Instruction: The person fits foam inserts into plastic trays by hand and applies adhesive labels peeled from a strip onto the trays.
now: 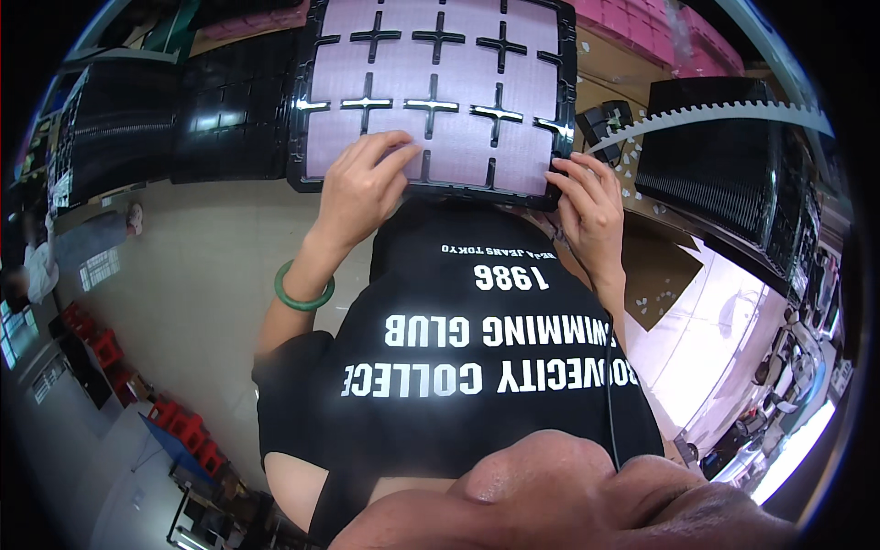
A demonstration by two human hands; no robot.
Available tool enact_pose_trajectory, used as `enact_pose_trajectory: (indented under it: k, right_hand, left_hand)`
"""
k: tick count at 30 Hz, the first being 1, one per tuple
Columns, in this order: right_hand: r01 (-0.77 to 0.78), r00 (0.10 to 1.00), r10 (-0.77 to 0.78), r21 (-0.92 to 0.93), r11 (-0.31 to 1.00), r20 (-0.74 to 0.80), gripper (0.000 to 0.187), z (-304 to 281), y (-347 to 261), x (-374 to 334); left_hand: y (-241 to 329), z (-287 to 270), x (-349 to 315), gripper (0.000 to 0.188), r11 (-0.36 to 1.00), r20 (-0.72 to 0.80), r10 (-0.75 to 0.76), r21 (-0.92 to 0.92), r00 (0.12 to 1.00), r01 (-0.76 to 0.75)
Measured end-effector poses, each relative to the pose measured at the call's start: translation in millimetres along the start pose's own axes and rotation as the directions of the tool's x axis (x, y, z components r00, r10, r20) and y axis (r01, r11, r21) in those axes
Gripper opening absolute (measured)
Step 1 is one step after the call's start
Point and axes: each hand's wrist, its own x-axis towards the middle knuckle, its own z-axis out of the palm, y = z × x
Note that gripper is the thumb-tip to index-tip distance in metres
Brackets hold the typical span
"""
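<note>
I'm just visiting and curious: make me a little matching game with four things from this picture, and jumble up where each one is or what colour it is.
Things
1. Left hand
2. Right hand
3. Bangle
4. Tray

Places and colours
A. Black, with pale purple material showing between raised crosses
B. At the right edge, near the closest corner
C. Green and ring-shaped
D. Above the near side, left of the middle

Right pairs: 1-D, 2-B, 3-C, 4-A
</note>
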Motion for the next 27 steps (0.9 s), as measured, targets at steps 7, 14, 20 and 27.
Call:
enact_pose_trajectory:
  k: [7, 14, 20, 27]
  right_hand:
    - [-0.033, 0.996, 0.036, 0.026, 0.999, -0.085, 0.024, 3.7, -1.8, -2.2]
    - [-0.079, 0.985, 0.086, 0.054, 0.995, -0.148, 0.026, 14.2, 9.2, -5.5]
    - [-0.014, 0.993, 0.022, 0.071, 0.997, -0.119, 0.027, 34.5, 8.8, -0.1]
    - [-0.146, 0.966, 0.205, 0.322, 0.935, -0.157, 0.040, 49.4, 18.8, -0.7]
  left_hand:
    - [24.2, 40.4, 36.7, 0.029, 0.968, 0.093, 0.231, -0.124, 0.968, -0.219]
    - [54.4, 59.0, 59.5, 0.033, 0.965, 0.160, 0.263, -0.042, 0.951, -0.260]
    - [43.5, 43.5, 38.5, 0.025, 0.909, 0.065, 0.349, -0.267, 0.935, -0.321]
    - [-34.8, -33.2, -16.7, 0.024, 0.951, -0.292, -0.285, 0.035, 0.913, 0.308]
